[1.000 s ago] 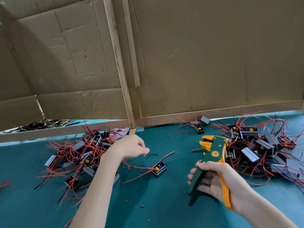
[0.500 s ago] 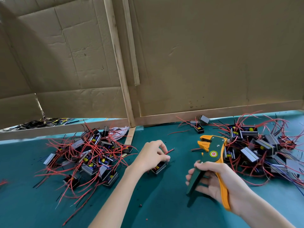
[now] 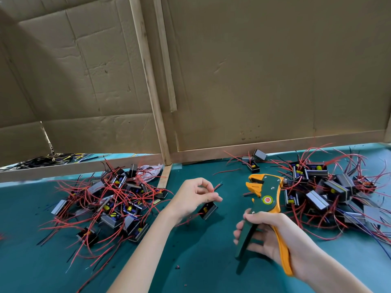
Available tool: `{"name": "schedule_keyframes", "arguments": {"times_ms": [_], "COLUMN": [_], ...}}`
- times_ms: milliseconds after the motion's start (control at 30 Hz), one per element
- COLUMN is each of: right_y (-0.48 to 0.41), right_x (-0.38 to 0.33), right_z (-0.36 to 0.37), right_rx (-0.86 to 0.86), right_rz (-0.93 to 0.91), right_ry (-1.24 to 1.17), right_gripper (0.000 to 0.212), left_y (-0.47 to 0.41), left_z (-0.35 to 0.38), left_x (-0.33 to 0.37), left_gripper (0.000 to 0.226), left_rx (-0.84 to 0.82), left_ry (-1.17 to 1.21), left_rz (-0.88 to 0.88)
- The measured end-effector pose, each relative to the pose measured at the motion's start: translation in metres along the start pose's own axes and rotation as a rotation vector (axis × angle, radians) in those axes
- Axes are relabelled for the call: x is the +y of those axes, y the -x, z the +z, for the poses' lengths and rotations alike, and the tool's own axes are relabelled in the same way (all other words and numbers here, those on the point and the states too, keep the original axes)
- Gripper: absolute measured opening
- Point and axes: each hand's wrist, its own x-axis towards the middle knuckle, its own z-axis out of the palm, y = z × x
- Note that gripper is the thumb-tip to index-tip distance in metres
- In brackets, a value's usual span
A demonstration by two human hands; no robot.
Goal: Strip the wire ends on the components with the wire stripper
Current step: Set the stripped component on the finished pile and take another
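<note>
**Component wire picked up, stripper head waiting beside it**

The component [image 3: 208, 210] I am after sits in the middle of the worktop [image 3: 201, 263], between the two heaps, and it no longer lies there alone. A second ago my left hand [image 3: 193, 197] was back over the left pile [image 3: 114, 201]. Half a second ago it had come down on this one piece. Now its thumb and fingers pinch the red wire [image 3: 217, 185], whose free end sticks out to the right, with the black body just under the fingertips. The body looks tipped up off the green surface, though I cannot tell whether it is fully clear of it.

My right hand [image 3: 270, 235] has not shifted. It is wrapped round the handles of the wire stripper [image 3: 264, 197], which stand spread apart. The orange-and-green head points at the far edge with its mouth facing left, near the wire end but apart from it. The right pile [image 3: 328, 193] lies beyond, toward the right edge.

I read this as the pick done and the feed about to start: the wire end must go into that mouth before I squeeze. This wire end looks unstripped so far.
</note>
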Motion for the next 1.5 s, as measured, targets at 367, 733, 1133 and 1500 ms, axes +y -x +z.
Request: {"name": "schedule_keyframes", "arguments": {"times_ms": [367,733,1133,1500], "right_y": [0.002,0.010,0.011,0.019], "right_x": [-0.003,-0.005,-0.004,-0.004], "right_z": [0.004,0.010,0.004,0.005], "right_rx": [-0.263,-0.371,-0.420,-0.266], "right_rz": [-0.090,-0.153,-0.180,-0.146], "right_ry": [0.157,0.201,0.327,0.453], "right_gripper": [0.027,0.021,0.021,0.041], "left_y": [0.011,0.024,0.029,0.032], "left_z": [-0.007,-0.009,-0.013,-0.022], "left_x": [0.044,0.065,0.073,0.077], "left_gripper": [0.009,0.009,0.011,0.010], "left_rx": [-0.045,-0.121,-0.186,-0.234], "left_ry": [0.216,0.209,0.034,-0.029], "left_rz": [0.176,0.185,0.186,0.163]}}
